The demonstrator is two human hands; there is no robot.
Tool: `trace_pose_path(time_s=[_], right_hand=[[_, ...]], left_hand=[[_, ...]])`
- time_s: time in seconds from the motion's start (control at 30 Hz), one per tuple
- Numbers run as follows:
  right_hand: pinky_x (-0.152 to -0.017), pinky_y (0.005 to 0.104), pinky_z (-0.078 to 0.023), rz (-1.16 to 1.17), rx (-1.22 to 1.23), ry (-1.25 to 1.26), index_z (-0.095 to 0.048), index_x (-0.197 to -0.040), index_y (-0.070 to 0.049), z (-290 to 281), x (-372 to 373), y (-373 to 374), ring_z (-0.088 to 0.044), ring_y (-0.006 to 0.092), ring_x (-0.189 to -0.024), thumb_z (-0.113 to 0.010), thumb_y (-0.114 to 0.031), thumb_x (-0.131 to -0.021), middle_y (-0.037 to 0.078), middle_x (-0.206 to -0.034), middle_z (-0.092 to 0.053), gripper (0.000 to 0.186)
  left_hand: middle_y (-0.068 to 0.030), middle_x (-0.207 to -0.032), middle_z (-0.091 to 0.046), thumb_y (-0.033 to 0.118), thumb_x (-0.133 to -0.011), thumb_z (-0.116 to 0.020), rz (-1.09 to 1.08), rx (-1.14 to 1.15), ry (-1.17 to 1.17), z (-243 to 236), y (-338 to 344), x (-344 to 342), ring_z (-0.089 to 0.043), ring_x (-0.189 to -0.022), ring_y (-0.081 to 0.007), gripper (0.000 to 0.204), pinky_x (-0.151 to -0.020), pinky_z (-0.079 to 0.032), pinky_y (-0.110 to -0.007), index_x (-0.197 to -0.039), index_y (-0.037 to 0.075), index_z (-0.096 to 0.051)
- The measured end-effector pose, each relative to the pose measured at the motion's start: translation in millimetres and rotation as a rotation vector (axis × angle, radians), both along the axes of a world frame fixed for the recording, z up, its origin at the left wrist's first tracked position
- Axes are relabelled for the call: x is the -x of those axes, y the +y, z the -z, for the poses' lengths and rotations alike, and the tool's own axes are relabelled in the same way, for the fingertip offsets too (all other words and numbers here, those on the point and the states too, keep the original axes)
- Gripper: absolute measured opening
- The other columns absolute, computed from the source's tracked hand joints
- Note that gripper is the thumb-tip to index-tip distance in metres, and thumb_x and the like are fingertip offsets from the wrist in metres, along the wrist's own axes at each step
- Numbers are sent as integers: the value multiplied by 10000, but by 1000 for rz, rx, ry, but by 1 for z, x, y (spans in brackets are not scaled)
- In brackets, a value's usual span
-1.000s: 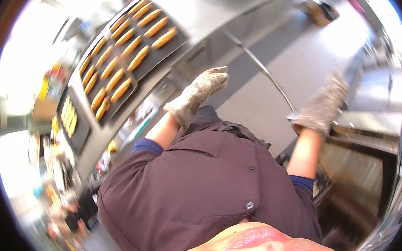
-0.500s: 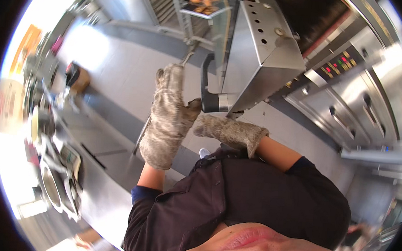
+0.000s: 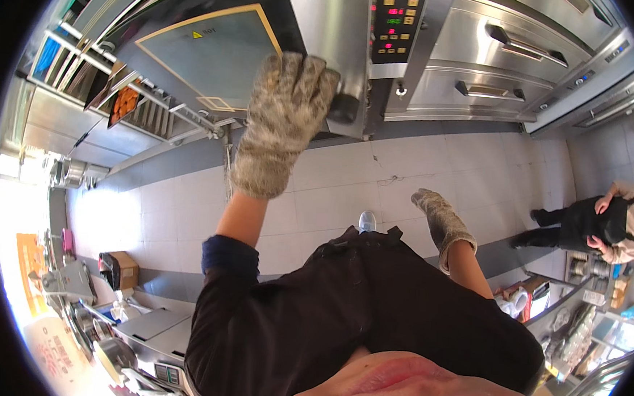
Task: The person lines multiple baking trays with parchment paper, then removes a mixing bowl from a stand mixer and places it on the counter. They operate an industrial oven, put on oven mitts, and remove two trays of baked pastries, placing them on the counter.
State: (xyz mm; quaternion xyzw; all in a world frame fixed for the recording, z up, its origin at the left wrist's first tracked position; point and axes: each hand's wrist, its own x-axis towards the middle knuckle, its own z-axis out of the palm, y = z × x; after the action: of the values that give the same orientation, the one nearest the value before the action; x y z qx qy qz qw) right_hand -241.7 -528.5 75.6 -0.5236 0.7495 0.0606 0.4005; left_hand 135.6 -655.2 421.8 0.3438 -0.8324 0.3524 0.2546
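Note:
A tall oven door with a dark glass pane and a yellow border stands in front of me at upper left. My left hand, in a mottled grey-brown heat glove, lies against the door's steel edge with its fingers stretched out. The black end of the door handle shows beside the glove; the rest of it is hidden. My right hand, in a matching glove, hangs low at my right side, apart from everything, its fingers extended and holding nothing.
A lit control panel and steel oven drawers stand right of the door. A rack with a tray of browned baked goods is at left. A co-worker stands at far right. A cardboard box sits on the floor at left.
The oven door, open before, has swung shut. My left hand has moved up onto it. My right hand has dropped away to the right, and my view has turned rightward.

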Motion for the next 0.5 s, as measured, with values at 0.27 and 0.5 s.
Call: trace_pose_path(time_s=[0.27,0.5], right_hand=[[-1076,317,-418,318,157,-230,-531,-1427,-70,-41,39,48,-482,213,-1287,-583,-287,-1057,104,-1374,-511,432],[-970,299,-469,1138,483,-1074,-553,-1343,-72,-112,6,123,-530,180,-1129,-556,-228,-1073,63,-1216,-533,312]], left_hand=[[-108,-1401,-609,187,-869,-683,-5,103,-121,-9,-116,53,-574,-1298,-322,426,-1156,-414,-576,-1283,85,-669],[-148,-1575,-501,252,-894,-783,-118,-141,60,60,-136,65,-445,-1480,-335,758,-1250,-346,-536,-1556,66,-463]])
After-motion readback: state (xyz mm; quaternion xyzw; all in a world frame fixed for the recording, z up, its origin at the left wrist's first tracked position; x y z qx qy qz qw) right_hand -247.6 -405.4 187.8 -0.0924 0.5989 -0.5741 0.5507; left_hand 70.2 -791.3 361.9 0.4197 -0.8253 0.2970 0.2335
